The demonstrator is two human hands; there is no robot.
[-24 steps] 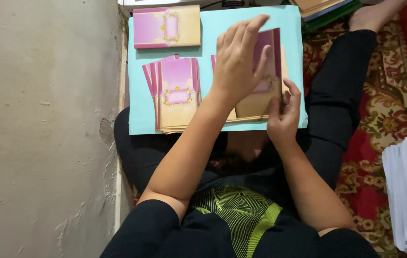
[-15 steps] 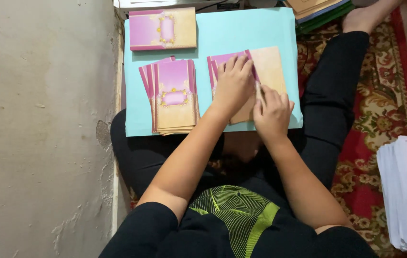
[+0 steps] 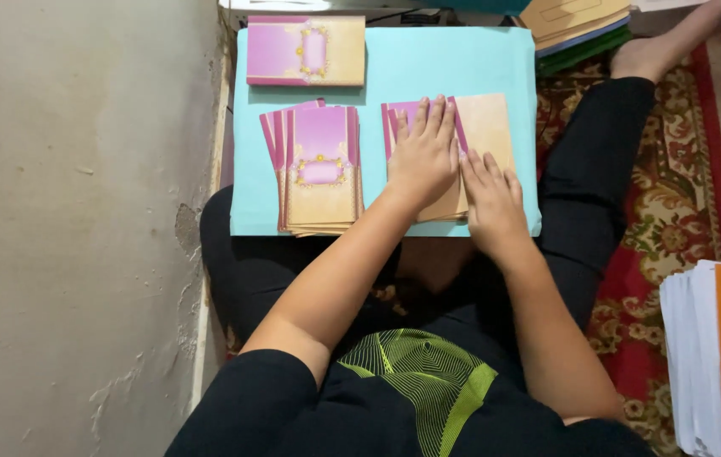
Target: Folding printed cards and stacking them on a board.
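Flatly spread, both the left hand [image 3: 422, 154] and right hand [image 3: 491, 199] press the folded card [image 3: 485, 127], apparently lengthwise away from the person.

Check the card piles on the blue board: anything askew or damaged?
The card stack left of the left hand is fanned out, its lower cards skewed leftward rather than squared. The cards on the board show no damage. Beside it, the wall is cracked and chipped.

Bare strip of light-blue board [image 3: 470, 59] open at 12 o'clock of both hands. At 9 o'clock, fanned stack of pink-and-tan cards [image 3: 318, 169] blocks (narrow gap between). Pink-and-tan flat box [image 3: 305, 51] fills 11 o'clock corner. Black-trousered knee [image 3: 589, 161] crowds 3 o'clock.
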